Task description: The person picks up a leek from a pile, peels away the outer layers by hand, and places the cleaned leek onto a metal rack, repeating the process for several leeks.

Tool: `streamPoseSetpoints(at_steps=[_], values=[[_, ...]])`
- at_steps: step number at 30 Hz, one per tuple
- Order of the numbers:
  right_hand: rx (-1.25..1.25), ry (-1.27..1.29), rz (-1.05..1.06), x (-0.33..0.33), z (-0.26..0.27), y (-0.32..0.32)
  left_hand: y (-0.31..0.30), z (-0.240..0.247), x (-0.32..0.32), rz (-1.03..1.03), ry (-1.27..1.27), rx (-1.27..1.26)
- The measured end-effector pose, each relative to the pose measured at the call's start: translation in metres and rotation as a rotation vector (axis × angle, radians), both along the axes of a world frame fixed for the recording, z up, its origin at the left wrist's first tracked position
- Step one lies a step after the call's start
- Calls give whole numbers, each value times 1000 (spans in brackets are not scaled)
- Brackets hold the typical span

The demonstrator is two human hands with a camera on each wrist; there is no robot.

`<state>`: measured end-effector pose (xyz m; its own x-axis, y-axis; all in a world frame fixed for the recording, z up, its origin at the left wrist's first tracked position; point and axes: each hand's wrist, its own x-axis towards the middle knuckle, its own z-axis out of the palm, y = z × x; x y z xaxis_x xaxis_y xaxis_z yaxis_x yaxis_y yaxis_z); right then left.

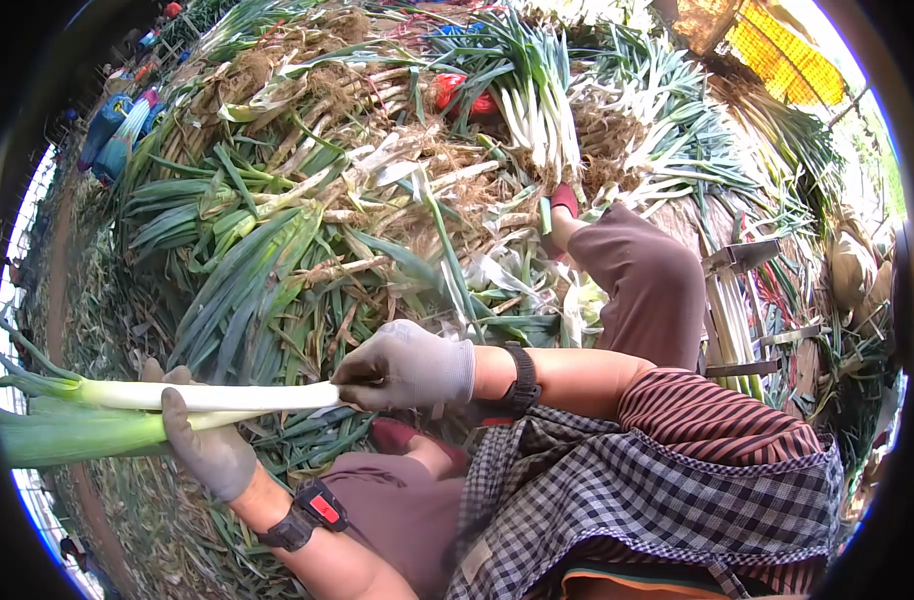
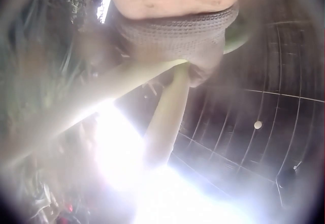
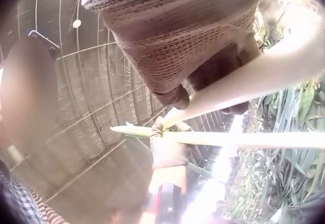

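Two leeks lie across my gloved left hand (image 1: 212, 452), whose fingers and thumb grip them around the middle. The upper leek (image 1: 217, 397) has a long white shaft, and the lower leek (image 1: 87, 435) spreads into broad green leaves at the far left. At the white end, my gloved right hand (image 1: 407, 368) pinches the upper leek between curled fingers and thumb. From the right wrist view, a pale shaft (image 3: 264, 79) runs beneath the right glove, with the left hand (image 3: 171, 150) farther off around the leeks. Glare washes out part of the left wrist view.
Piles of leeks (image 1: 227, 290) with green leaves and rooty ends cover the ground ahead. A tied upright bunch (image 1: 532, 100) stands by my foot. On the right is a metal frame (image 1: 742, 258) with leeks in it. A yellow crate (image 1: 787, 55) sits at back right.
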<state>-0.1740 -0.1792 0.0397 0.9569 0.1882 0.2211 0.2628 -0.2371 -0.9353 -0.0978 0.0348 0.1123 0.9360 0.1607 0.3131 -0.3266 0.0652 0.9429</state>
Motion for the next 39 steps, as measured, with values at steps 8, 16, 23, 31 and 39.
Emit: streamPoseSetpoints(at_steps=[8,16,23,31,39], values=[[-253,-41,-19,4,1,13,19,-4,7,-29,12,-31],[1359,585,-83,7,-22,-4,26,4,7,173,-13,-63],[120,464,-363,-2,-50,-81,78,-11,19,171,-42,-181],[-201,-178,-145,1,-6,-9,41,-5,11,239,-47,-52],[-35,166,-94,-6,-13,14,20,8,6,371,8,-36]])
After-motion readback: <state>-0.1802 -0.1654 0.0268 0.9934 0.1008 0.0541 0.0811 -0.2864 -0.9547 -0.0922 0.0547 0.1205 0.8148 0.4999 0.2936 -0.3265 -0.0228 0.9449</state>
